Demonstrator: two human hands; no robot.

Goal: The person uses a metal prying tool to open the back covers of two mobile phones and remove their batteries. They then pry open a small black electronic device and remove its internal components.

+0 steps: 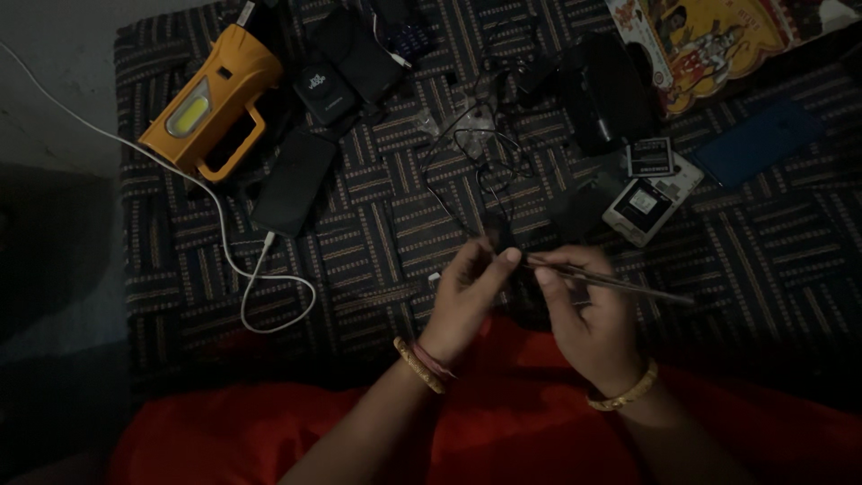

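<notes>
My left hand [467,292] pinches a small dark part [499,239] with thin black wires [476,166] trailing up from it over the patterned cloth [377,242]. My right hand [588,314] grips a thin metal rod-like tool [628,286] that points toward the left hand's fingertips and sticks out to the right. Both hands meet just above my red clothing [503,422]. What the tool's tip touches is too dark to tell.
An orange hand torch [211,99] lies at the upper left, a black phone [294,182] with a white cable [242,269] beside it. An opened phone [648,202] with a battery, a blue flat case [759,139], dark chargers and a colourful printed card [718,40] lie to the upper right.
</notes>
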